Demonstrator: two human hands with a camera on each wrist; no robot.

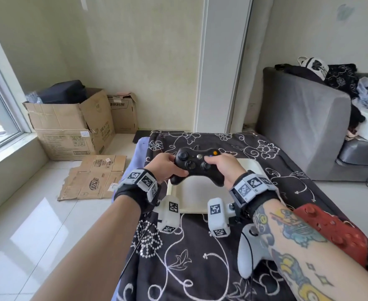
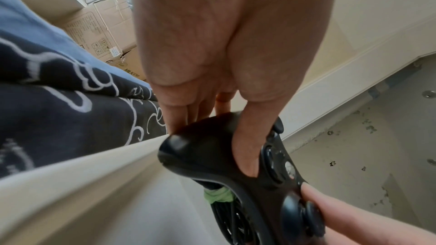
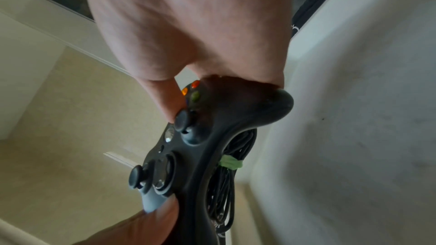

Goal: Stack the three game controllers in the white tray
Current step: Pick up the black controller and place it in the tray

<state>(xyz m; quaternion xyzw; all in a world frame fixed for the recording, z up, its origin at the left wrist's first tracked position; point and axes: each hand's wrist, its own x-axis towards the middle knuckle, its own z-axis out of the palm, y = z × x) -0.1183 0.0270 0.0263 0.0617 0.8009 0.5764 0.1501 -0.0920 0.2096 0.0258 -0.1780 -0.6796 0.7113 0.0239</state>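
Note:
A black game controller [image 1: 197,165] hangs just above the white tray [image 1: 197,197], held by both hands. My left hand [image 1: 164,168] grips its left handle and my right hand [image 1: 223,168] grips its right handle, thumbs on top. In the wrist views the black controller [image 2: 235,156] [image 3: 200,137] carries a coiled black cable [image 3: 223,183] tied with a green band under it, over the tray floor [image 2: 118,202] [image 3: 354,137]. A white controller [image 1: 249,253] and a red controller [image 1: 335,231] lie on the dark floral cloth [image 1: 189,268], partly hidden by my right forearm.
Cardboard boxes [image 1: 70,124] and flattened cardboard [image 1: 94,178] lie on the tiled floor at the left by a window. A grey sofa [image 1: 304,127] with clothes stands at the right. A white pillar [image 1: 220,61] rises behind the cloth-covered surface.

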